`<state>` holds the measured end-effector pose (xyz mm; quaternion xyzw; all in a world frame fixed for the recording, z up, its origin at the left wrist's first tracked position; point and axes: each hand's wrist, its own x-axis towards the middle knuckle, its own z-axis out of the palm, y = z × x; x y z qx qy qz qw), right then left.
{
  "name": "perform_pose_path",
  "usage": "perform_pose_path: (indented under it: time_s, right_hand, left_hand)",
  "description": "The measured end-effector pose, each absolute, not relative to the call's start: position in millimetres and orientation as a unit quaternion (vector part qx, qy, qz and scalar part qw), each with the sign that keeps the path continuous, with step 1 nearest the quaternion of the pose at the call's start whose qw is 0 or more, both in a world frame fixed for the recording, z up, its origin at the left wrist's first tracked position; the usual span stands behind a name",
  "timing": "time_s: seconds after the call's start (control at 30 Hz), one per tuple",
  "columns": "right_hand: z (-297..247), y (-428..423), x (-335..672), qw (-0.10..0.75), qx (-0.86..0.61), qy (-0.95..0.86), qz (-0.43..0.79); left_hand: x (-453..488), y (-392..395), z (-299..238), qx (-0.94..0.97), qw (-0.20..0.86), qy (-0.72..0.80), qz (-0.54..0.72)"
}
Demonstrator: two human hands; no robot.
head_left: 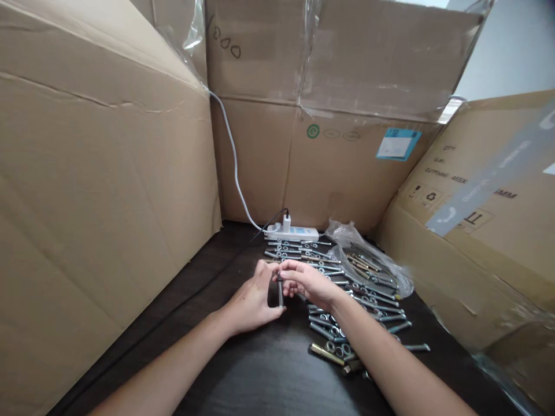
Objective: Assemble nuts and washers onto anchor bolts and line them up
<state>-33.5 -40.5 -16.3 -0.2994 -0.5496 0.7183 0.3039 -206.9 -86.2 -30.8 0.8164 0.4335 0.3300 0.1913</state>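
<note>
My left hand (254, 300) and my right hand (310, 284) meet over a dark table (260, 370). Between them stands a grey metal bolt (280, 292), held upright. The left thumb and fingers pinch its lower end, and the right fingers close on its top end. Right behind and beside the hands lies a spread of several silver bolts (329, 271) with nuts and washers, some brass-coloured (326, 353).
Large cardboard boxes wall the space on the left (99, 190), back (329, 115) and right (485, 219). A white power strip (292, 233) with a plugged charger and white cable lies at the back. A crumpled clear plastic bag (368, 260) holds more bolts.
</note>
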Motion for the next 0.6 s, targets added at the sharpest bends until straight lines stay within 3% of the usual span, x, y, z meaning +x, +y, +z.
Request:
perform_pose_path:
  time_s: [0.6]
  right_hand:
    - [-41, -41, -39, 0.356, -0.273, -0.461, 0.765]
  left_hand:
    - [-206, -82, -36, 0.820, 0.201, 0.446, 0.296]
